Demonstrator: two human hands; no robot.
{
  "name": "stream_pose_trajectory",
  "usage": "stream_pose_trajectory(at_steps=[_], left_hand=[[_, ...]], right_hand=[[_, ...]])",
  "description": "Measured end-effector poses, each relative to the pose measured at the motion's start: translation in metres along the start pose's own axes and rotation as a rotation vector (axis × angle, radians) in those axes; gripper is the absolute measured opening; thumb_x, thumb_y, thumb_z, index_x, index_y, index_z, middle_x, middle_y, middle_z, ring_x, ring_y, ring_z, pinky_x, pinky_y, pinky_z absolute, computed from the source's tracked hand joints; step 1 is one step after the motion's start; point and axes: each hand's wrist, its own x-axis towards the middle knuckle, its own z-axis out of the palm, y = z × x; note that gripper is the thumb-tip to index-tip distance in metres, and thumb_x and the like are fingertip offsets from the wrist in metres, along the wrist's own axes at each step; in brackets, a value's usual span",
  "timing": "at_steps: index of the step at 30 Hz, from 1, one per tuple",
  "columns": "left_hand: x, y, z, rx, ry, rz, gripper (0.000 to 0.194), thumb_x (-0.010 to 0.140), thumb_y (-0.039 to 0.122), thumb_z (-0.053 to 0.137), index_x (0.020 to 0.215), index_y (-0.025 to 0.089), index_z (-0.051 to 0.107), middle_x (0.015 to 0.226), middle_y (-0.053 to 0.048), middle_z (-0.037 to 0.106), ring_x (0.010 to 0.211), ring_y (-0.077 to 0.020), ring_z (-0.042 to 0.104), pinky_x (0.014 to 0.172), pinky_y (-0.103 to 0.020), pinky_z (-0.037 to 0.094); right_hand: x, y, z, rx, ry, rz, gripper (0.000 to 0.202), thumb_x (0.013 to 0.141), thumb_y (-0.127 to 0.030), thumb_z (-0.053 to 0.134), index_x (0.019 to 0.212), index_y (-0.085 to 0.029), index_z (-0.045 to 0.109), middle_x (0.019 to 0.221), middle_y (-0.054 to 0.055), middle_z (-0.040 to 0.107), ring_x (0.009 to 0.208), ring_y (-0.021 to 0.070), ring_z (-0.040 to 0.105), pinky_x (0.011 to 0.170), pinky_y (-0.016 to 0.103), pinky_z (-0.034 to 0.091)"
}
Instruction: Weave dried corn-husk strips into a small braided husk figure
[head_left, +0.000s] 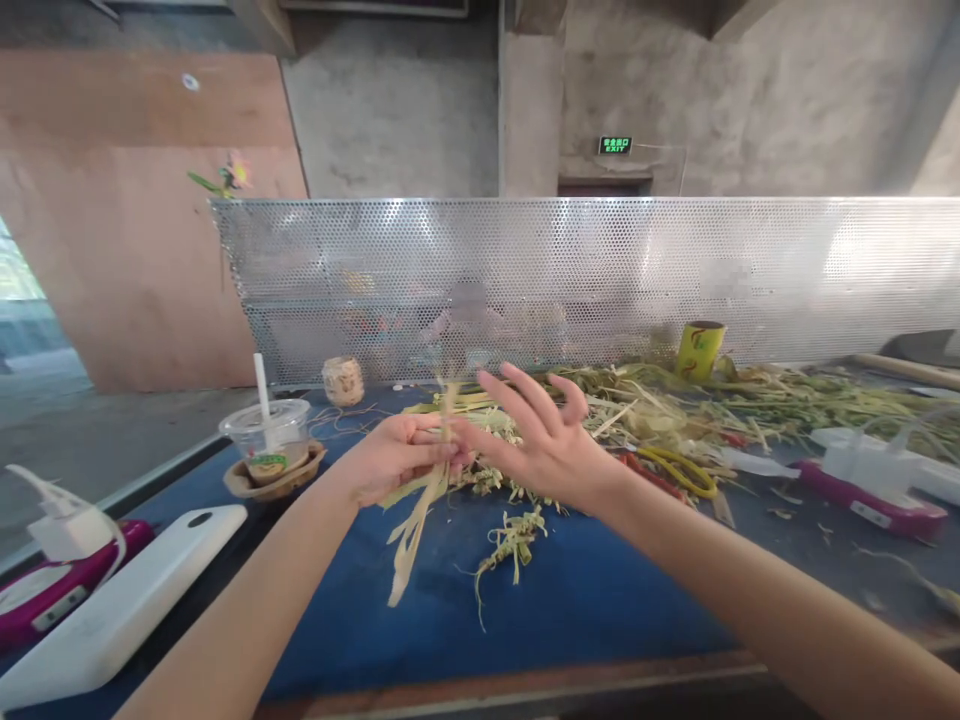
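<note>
A pale strip of dried plant fibre [409, 545] hangs down from the fingers of my left hand [397, 458], which are pinched around it; its frayed top sticks up above them. My right hand [551, 450] is beside it, thumb side touching near the strip, with its other fingers raised and spread. Below the hands a small knotted bundle of plant fibre [511, 545] lies on the blue table surface [585, 600]. Behind the hands are heaped green and straw-coloured stalks [615, 405], partly hidden by my right hand.
At the left are a plastic cup [266, 430] with a straw, a white slab [127, 600] and a purple power strip [45, 600]. On the right sit a yellow can [700, 350], yellow loops [682, 470] and another power strip [870, 500]. A perforated metal screen [585, 260] stands behind.
</note>
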Motion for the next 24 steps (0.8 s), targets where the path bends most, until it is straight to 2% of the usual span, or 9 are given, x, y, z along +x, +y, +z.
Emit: stream_pose_trajectory(at_steps=[1,3,6,9,12,14,19,21,24], left_hand=[[0.001,-0.001,-0.005,-0.039,0.092,0.052,0.019,0.068,0.017,0.073,0.086,0.014,0.070,0.073,-0.006,0.073,0.065,-0.0119,0.067,0.057,-0.016,0.052],[0.003,-0.005,-0.017,-0.129,0.276,0.169,0.012,0.070,0.015,0.071,0.083,0.014,0.069,0.077,-0.006,0.074,0.071,-0.0124,0.068,0.063,-0.017,0.053],[0.008,-0.010,-0.031,-0.247,0.482,0.340,0.007,0.071,0.014,0.069,0.078,0.015,0.069,0.082,-0.006,0.074,0.076,-0.0142,0.069,0.064,-0.018,0.055],[0.011,-0.012,-0.041,-0.322,0.606,0.482,0.010,0.068,0.015,0.072,0.078,0.015,0.069,0.084,-0.007,0.074,0.084,-0.0170,0.069,0.070,-0.021,0.056],[0.012,-0.015,-0.044,-0.368,0.708,0.598,0.012,0.066,0.013,0.073,0.077,0.014,0.067,0.083,-0.007,0.074,0.089,-0.0197,0.068,0.080,-0.026,0.055],[0.011,-0.018,-0.042,-0.388,0.762,0.656,0.017,0.065,0.011,0.074,0.079,0.014,0.065,0.082,-0.006,0.074,0.088,-0.0201,0.069,0.085,-0.030,0.053],[0.007,-0.019,-0.029,-0.390,0.794,0.707,0.033,0.062,0.007,0.074,0.092,0.014,0.061,0.076,-0.003,0.075,0.079,-0.0207,0.071,0.081,-0.033,0.057],[0.005,-0.018,-0.026,-0.390,0.789,0.693,0.041,0.064,0.006,0.073,0.101,0.012,0.059,0.074,-0.003,0.075,0.077,-0.0209,0.071,0.080,-0.033,0.057],[0.002,-0.018,-0.024,-0.381,0.783,0.715,0.046,0.066,0.006,0.071,0.109,0.010,0.056,0.075,-0.003,0.075,0.078,-0.0208,0.071,0.079,-0.032,0.058]], right_hand=[[-0.009,-0.008,-0.001,0.035,0.015,0.048,0.046,0.087,-0.038,0.049,0.131,-0.024,0.040,0.130,0.014,0.048,0.125,0.0311,0.033,0.096,0.049,0.018],[-0.027,-0.023,-0.002,0.187,-0.181,0.053,0.060,0.081,-0.049,0.054,0.132,-0.022,0.039,0.131,0.015,0.047,0.124,0.0317,0.035,0.097,0.048,0.022],[-0.045,-0.039,0.004,0.393,-0.550,0.097,0.064,0.076,-0.046,0.063,0.131,-0.022,0.042,0.122,0.013,0.054,0.110,0.0297,0.049,0.091,0.045,0.032],[-0.050,-0.045,0.014,0.562,-0.745,0.075,0.041,0.083,-0.030,0.058,0.123,-0.025,0.049,0.100,0.005,0.064,0.092,0.0218,0.058,0.088,0.041,0.037],[-0.049,-0.049,0.021,0.578,-0.786,0.021,0.014,0.084,-0.015,0.053,0.095,-0.022,0.059,0.085,0.002,0.064,0.082,0.0192,0.060,0.078,0.035,0.041],[-0.048,-0.049,0.024,0.567,-0.778,-0.008,0.014,0.081,-0.009,0.053,0.086,-0.021,0.059,0.081,0.002,0.063,0.079,0.0189,0.059,0.071,0.032,0.042],[-0.047,-0.026,0.044,0.569,-0.754,0.128,0.024,0.081,-0.004,0.046,0.091,-0.021,0.061,0.086,0.005,0.063,0.081,0.0172,0.058,0.068,0.026,0.043],[-0.043,-0.009,0.056,0.481,-0.747,0.197,0.025,0.082,-0.007,0.045,0.095,-0.019,0.063,0.089,0.009,0.063,0.086,0.0200,0.058,0.075,0.031,0.043],[-0.027,0.010,0.069,0.240,-0.854,0.428,0.033,0.082,-0.021,0.050,0.113,-0.016,0.059,0.104,0.017,0.061,0.098,0.0305,0.055,0.082,0.045,0.040]])
